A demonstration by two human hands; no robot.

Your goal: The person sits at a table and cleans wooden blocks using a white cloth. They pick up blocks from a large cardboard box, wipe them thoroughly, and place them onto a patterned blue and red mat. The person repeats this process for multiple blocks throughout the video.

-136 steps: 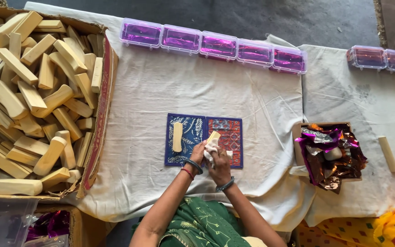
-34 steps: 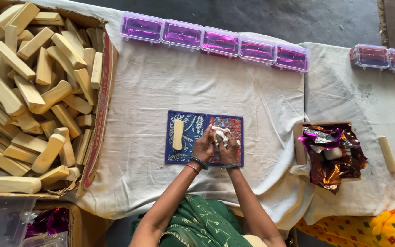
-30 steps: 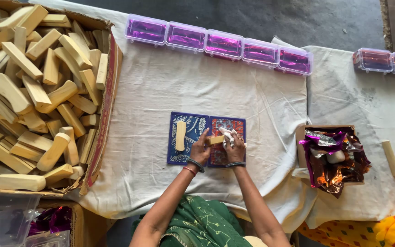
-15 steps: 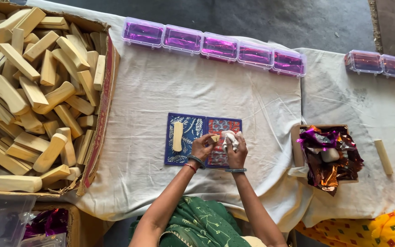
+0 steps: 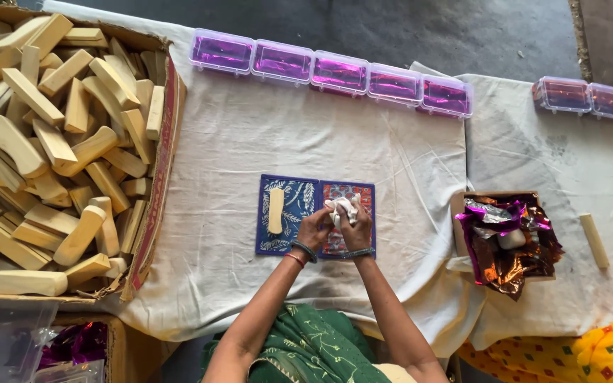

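Note:
My left hand (image 5: 313,229) and my right hand (image 5: 355,224) meet over a small patterned blue and red mat (image 5: 294,237) on the white cloth. Between them they hold a wad of white cloth (image 5: 342,208) wrapped around something; what lies inside is hidden. A pale wooden block (image 5: 276,211) lies on the mat's blue half, just left of my left hand. Bangles circle both wrists.
A big cardboard box (image 5: 152,213) heaped with wooden blocks fills the left. Clear plastic boxes with purple foil (image 5: 335,73) line the far edge. A small box of crumpled purple foil (image 5: 505,237) and a loose wooden block (image 5: 594,240) lie at right.
Earlier a wooden piece showed between my hands; now only the white cloth shows there. My hands stay over the mat's red half, working around the bundle.

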